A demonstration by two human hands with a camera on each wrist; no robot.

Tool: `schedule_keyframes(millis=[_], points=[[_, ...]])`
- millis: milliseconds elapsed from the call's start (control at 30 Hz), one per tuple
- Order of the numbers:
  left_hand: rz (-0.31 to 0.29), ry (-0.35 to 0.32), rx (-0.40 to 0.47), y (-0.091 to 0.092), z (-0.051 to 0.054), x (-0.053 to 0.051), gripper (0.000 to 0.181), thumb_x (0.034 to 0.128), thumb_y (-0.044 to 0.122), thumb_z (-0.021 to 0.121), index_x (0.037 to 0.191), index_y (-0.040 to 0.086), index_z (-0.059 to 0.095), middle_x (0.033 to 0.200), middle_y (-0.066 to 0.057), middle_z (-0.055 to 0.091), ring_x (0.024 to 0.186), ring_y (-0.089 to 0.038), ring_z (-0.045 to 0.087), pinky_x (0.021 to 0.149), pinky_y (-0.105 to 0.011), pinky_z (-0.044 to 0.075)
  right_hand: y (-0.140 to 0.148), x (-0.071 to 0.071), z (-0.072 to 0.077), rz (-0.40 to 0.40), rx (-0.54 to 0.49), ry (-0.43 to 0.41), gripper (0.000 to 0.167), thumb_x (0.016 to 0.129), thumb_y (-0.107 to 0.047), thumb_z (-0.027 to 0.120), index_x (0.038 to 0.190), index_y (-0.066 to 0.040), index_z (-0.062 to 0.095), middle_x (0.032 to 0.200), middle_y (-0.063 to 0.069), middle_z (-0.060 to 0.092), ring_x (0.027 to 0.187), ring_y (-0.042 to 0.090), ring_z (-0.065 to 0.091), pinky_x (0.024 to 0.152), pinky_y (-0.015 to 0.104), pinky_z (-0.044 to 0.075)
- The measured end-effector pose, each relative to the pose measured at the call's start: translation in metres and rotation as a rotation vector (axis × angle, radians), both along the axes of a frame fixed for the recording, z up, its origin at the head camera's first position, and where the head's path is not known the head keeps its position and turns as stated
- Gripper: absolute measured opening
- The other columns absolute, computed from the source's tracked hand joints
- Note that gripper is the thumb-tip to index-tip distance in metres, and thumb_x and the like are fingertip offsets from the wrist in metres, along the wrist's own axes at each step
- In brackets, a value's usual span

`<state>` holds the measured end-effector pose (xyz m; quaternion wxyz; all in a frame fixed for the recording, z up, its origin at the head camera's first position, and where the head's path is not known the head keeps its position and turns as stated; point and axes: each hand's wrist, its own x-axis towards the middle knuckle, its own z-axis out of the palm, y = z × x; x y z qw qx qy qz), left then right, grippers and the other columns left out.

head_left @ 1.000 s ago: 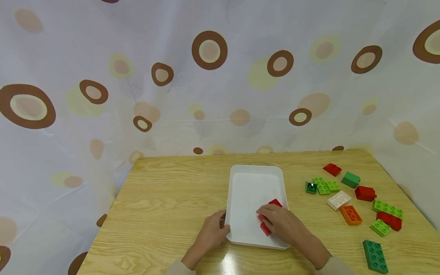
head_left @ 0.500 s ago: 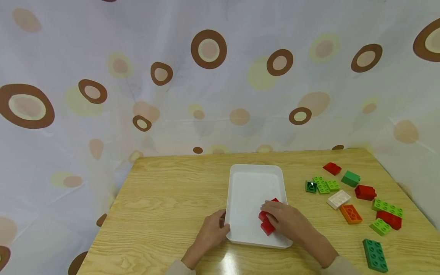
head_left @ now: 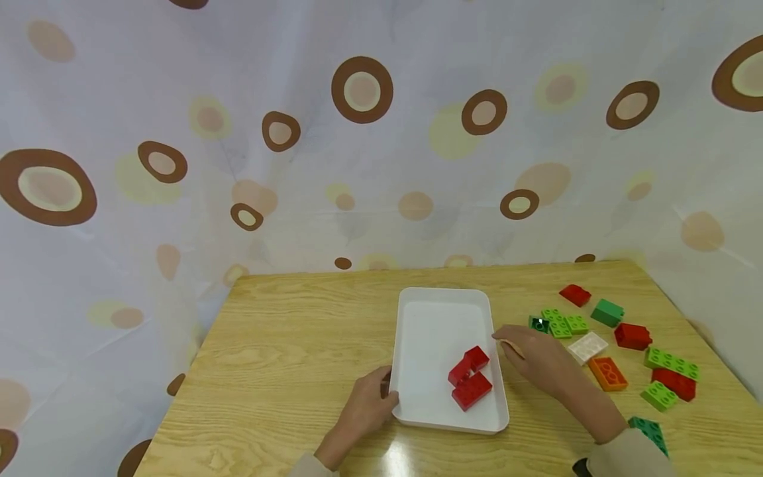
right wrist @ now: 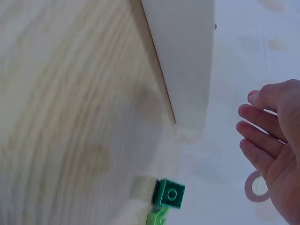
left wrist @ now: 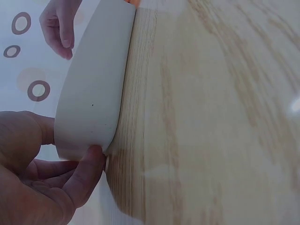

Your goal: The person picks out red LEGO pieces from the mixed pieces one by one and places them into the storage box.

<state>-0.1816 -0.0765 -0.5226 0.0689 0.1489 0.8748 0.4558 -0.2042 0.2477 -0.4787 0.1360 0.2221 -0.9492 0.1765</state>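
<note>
My left hand [head_left: 363, 404] grips the left wall of a white tray [head_left: 429, 311] near its front corner. The left wrist view shows its thumb and fingers [left wrist: 84, 180] around the tray wall. Inside the tray, toward the right front, red toy bricks [head_left: 472, 391] lie close together. Just past the tray's right rim hangs my right hand [head_left: 539, 358], holding nothing. Its fingers [right wrist: 262, 122] are relaxed and apart from the tray in the right wrist view.
Loose toy bricks lie on the wooden table [head_left: 298, 331] right of the tray: a white one [head_left: 588, 347], an orange one [head_left: 607, 374], a dark green one [right wrist: 169, 193], several light green and red. A patterned curtain [head_left: 393, 152] stands behind the table.
My right hand has let go of the red bricks and moved right, out over the tray's rim. The bricks now lie uncovered in the tray. My left hand stays put.
</note>
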Motion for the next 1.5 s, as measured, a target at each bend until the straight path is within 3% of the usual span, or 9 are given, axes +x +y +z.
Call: schedule_keyframes(millis=[200, 367, 600, 767, 900, 1133, 1267, 1400, 1500], points=[[-0.003, 0.003, -0.004, 0.0, 0.001, 0.0, 0.042, 0.0867, -0.002, 0.062, 0.129, -0.008, 0.059, 0.11, -0.016, 0.068, 0.093, -0.024, 0.065, 0.075, -0.032, 0.055, 0.022, -0.01, 0.001, -0.038, 0.025, -0.012, 0.022, 0.088, -0.004, 0.073, 0.109, 0.0, 0.071, 0.108, 0.017, 0.07, 0.102, 0.036, 0.066, 0.082, 0.05, 0.055], [-0.004, 0.001, 0.0, 0.001, 0.001, 0.0, 0.043, 0.0869, -0.003, 0.062, 0.13, -0.008, 0.058, 0.111, -0.017, 0.068, 0.092, -0.023, 0.065, 0.075, -0.031, 0.055, 0.041, -0.018, -0.001, -0.058, 0.032, -0.027, 0.024, 0.089, -0.005, 0.071, 0.112, 0.004, 0.069, 0.11, 0.022, 0.069, 0.09, 0.035, 0.068, 0.072, 0.048, 0.056], [0.0, 0.002, 0.0, 0.001, 0.003, 0.002, 0.043, 0.0865, -0.003, 0.061, 0.128, -0.01, 0.058, 0.109, -0.016, 0.068, 0.09, -0.022, 0.064, 0.074, -0.03, 0.054, 0.065, -0.032, -0.004, -0.112, 0.044, -0.059, 0.028, 0.091, -0.006, 0.069, 0.117, 0.005, 0.067, 0.116, 0.026, 0.066, 0.103, 0.041, 0.064, 0.082, 0.054, 0.054], [-0.002, 0.003, 0.005, 0.001, 0.003, 0.002, 0.043, 0.0861, -0.003, 0.061, 0.129, -0.01, 0.058, 0.109, -0.017, 0.068, 0.09, -0.023, 0.064, 0.074, -0.03, 0.055, 0.076, -0.04, -0.004, -0.105, 0.063, -0.024, 0.032, 0.09, -0.005, 0.069, 0.119, 0.008, 0.064, 0.118, 0.031, 0.063, 0.063, 0.023, 0.058, 0.055, 0.037, 0.051], [-0.001, 0.007, 0.004, 0.001, 0.003, 0.002, 0.042, 0.0865, -0.004, 0.061, 0.129, -0.009, 0.058, 0.109, -0.016, 0.068, 0.09, -0.022, 0.064, 0.074, -0.03, 0.054, 0.084, -0.047, -0.002, -0.101, 0.078, -0.056, 0.036, 0.091, -0.005, 0.067, 0.123, 0.009, 0.06, 0.121, 0.034, 0.059, 0.055, 0.015, 0.048, 0.048, 0.032, 0.043], [-0.006, 0.013, 0.008, 0.0, 0.003, 0.002, 0.043, 0.0868, -0.003, 0.061, 0.129, -0.008, 0.058, 0.11, -0.015, 0.068, 0.09, -0.022, 0.064, 0.074, -0.03, 0.054, 0.098, -0.056, -0.005, -0.141, 0.075, -0.182, 0.041, 0.097, -0.011, 0.059, 0.132, 0.011, 0.053, 0.13, 0.038, 0.05, 0.073, 0.032, 0.062, 0.061, 0.046, 0.052], [-0.004, 0.009, 0.008, 0.0, 0.003, 0.002, 0.043, 0.0871, -0.003, 0.061, 0.13, -0.008, 0.058, 0.11, -0.015, 0.068, 0.09, -0.022, 0.064, 0.075, -0.031, 0.054, 0.107, -0.062, -0.01, -0.152, 0.052, -0.218, 0.042, 0.099, -0.011, 0.057, 0.133, 0.012, 0.051, 0.132, 0.041, 0.045, 0.078, 0.039, 0.063, 0.067, 0.051, 0.053], [0.0, 0.013, 0.0, 0.001, 0.003, 0.001, 0.043, 0.0869, -0.002, 0.061, 0.129, -0.008, 0.058, 0.11, -0.015, 0.068, 0.091, -0.022, 0.064, 0.075, -0.031, 0.054, 0.12, -0.071, -0.015, -0.166, 0.064, -0.249, 0.043, 0.1, -0.011, 0.055, 0.134, 0.014, 0.046, 0.132, 0.044, 0.041, 0.1, 0.055, 0.057, 0.076, 0.059, 0.051], [-0.001, 0.008, 0.001, 0.001, 0.002, 0.001, 0.043, 0.0871, -0.003, 0.061, 0.129, -0.008, 0.058, 0.11, -0.015, 0.068, 0.091, -0.022, 0.064, 0.075, -0.03, 0.055, 0.125, -0.076, -0.016, -0.185, 0.102, -0.244, 0.045, 0.1, -0.012, 0.055, 0.135, 0.015, 0.045, 0.13, 0.044, 0.043, 0.102, 0.057, 0.055, 0.082, 0.065, 0.047]])
